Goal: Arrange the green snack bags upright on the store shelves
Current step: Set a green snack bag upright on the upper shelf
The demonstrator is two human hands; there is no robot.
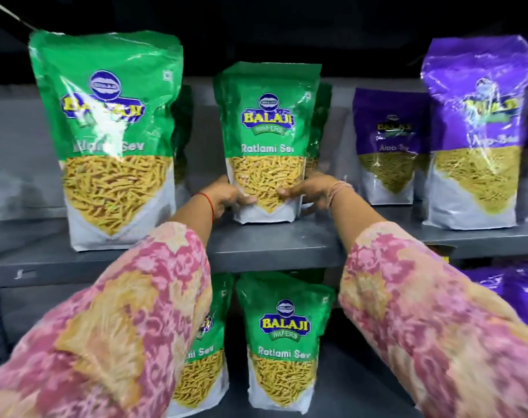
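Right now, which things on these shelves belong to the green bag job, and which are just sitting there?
Job:
- held green bag, upright between left hand and right hand
- big green bag, top shelf
- lower green bags

Not part of it:
- purple bags, top shelf right
- more purple bags below

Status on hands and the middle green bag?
Left hand and right hand grip the green bag low, either side. Bag upright on upper shelf. Nothing blocking.

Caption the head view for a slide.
Both hands steady an upright green Ratlami Sev bag on the upper shelf.
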